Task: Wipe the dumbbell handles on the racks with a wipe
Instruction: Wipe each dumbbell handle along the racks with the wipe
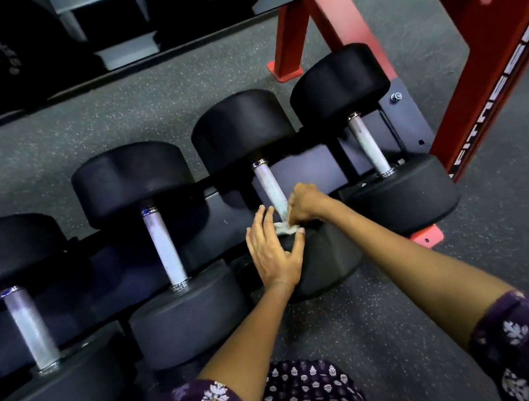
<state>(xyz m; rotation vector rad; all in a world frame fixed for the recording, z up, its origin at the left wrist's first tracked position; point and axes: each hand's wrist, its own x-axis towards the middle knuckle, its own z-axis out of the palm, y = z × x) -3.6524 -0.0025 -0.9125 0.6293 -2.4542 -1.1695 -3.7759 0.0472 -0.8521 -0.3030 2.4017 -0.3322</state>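
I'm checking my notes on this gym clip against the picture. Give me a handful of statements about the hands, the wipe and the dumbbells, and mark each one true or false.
1. Four dumbbells lie side by side on the rack. True.
2. The wipe is at the near end of the third dumbbell handle from the left. True.
3. The right hand rests flat on the floor. False: it is curled at that handle, by the wipe.
4. The left hand grips the leftmost handle. False: its fingers touch the wipe.
5. The frame beside the rack is red. True.
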